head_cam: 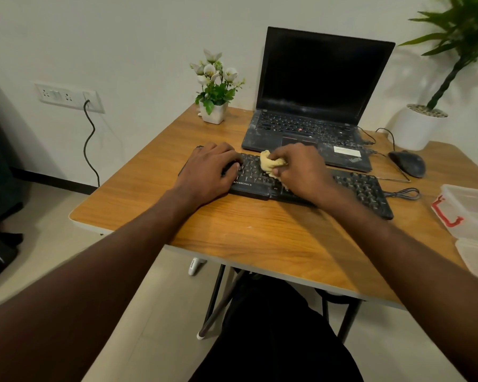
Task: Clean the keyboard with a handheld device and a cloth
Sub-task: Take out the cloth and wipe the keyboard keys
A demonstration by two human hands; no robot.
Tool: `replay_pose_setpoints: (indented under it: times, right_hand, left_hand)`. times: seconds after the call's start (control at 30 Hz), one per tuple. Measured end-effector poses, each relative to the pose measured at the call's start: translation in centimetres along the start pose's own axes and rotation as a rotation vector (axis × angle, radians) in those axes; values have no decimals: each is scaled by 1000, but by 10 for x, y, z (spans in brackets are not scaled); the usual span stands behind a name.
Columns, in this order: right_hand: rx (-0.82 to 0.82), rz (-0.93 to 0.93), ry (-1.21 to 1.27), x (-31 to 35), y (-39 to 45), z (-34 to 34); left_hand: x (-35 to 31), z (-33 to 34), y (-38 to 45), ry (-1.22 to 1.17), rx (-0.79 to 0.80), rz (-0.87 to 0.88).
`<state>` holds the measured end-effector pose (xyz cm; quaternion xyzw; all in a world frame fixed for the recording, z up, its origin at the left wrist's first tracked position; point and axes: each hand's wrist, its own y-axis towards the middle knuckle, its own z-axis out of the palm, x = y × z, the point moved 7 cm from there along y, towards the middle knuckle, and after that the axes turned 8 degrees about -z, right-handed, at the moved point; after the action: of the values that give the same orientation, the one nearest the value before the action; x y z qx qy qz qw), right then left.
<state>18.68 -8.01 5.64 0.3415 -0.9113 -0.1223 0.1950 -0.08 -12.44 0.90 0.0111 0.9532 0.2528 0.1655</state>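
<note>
A black keyboard [362,188] lies across the wooden table [260,232], in front of a laptop. My left hand [210,169] rests on the keyboard's left end with its fingers spread over the keys. My right hand [301,169] grips a crumpled yellow cloth [268,162] and holds it down on the keys at the keyboard's middle. Both hands hide much of the keyboard's left half. No handheld device shows in the view.
An open dusty laptop [315,106] stands behind the keyboard. A black mouse [409,162] and cables lie to the right. A clear plastic box with a red latch [469,213] sits at the right edge. A small flower pot [214,111] stands at the back left.
</note>
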Motion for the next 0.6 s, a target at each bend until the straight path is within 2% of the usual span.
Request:
replay_pose_setpoints:
  times: [0.3,0.37,0.53,0.6]
  right_hand:
    - [-46,74,-118,-1,-21,-6]
    - [-47,40,-69,7,-17,-3]
    - [35,-178,-107,24,-36,-6]
    - [82,-156,-105,18,-35,-13]
  left_hand:
    - [0,0,0,-1,-5,-11]
    - [1,0,0,5,-4,-23]
    - [1,-1,0,7,-16,-34]
    - [0,-2,-1,3,-14,-33]
